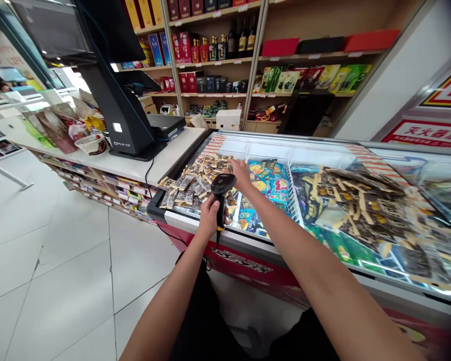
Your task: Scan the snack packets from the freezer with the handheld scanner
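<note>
My left hand (210, 216) is wrapped round the handle of a black barcode scanner (223, 185), held upright over the front edge of the freezer. A cable runs from the scanner's base. My right hand (241, 174) is just beyond the scanner head, its fingers closed at the edge of a pile of small brown-and-cream snack packets (188, 185); a packet seems to be in the fingertips, partly hidden. The pile lies on the glass lid of the chest freezer (195, 217). Blue bags (276, 188) show through the glass beside my right wrist.
A second heap of similar packets (368, 200) lies on the lid to the right. At the left, a counter (131, 173) carries a checkout terminal (124, 115), a bowl (91, 144) and several bags. Shelves (214, 62) with bottles and boxes stand behind. Tiled floor (71, 281) lies left.
</note>
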`<action>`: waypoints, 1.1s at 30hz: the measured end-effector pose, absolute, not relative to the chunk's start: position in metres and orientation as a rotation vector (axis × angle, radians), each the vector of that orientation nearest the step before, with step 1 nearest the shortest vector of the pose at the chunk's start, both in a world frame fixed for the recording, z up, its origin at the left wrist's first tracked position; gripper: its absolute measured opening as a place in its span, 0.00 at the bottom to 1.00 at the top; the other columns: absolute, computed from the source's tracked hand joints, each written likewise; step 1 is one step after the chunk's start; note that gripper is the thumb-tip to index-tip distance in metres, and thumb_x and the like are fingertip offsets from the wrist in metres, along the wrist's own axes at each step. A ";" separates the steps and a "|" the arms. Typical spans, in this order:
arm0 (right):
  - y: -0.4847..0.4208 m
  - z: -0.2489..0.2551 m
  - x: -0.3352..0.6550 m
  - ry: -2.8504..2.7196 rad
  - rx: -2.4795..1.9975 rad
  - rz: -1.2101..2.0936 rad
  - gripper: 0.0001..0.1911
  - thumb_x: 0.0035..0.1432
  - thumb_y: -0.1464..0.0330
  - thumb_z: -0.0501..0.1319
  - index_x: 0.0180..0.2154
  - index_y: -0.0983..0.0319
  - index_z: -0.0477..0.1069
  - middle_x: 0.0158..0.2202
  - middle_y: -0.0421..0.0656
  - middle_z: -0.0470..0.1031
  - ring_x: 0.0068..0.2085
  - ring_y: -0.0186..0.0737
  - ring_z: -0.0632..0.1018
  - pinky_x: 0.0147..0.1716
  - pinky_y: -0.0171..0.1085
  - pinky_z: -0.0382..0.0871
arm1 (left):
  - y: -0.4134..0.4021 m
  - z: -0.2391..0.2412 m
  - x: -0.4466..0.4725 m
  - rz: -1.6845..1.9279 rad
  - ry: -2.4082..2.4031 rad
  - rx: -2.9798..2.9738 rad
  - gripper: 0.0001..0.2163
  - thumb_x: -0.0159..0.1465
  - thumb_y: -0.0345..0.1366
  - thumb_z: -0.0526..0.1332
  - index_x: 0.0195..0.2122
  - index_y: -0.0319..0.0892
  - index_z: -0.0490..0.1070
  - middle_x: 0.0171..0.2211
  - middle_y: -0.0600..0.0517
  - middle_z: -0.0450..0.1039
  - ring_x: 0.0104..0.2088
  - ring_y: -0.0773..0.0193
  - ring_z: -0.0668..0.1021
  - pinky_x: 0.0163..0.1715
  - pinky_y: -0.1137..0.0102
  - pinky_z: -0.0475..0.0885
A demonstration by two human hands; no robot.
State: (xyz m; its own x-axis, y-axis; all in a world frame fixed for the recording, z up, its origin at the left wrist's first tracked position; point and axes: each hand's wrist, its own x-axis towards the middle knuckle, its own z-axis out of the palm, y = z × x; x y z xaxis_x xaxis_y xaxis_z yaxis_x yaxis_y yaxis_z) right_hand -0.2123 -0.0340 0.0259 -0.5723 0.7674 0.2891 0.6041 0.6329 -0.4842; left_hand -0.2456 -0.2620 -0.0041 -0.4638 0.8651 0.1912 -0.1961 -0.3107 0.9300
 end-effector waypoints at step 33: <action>-0.019 0.013 -0.065 -0.899 -0.858 1.698 0.11 0.69 0.53 0.67 0.44 0.52 0.73 0.36 0.41 0.86 0.42 0.50 0.89 0.45 0.50 0.89 | -0.266 0.000 -0.250 1.609 1.184 1.035 0.32 0.63 0.70 0.69 0.46 0.44 0.71 0.23 0.56 0.78 0.14 0.63 0.77 0.14 0.73 0.66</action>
State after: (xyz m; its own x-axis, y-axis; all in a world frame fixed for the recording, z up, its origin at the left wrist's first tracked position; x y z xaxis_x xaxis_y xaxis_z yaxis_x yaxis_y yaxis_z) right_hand -0.0653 -0.0186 0.0129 -0.2579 0.9576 -0.1287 -0.4318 -0.2334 -0.8713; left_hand -0.2496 -0.2664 -0.0003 -0.2839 0.9505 0.1260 -0.1623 -0.1772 0.9707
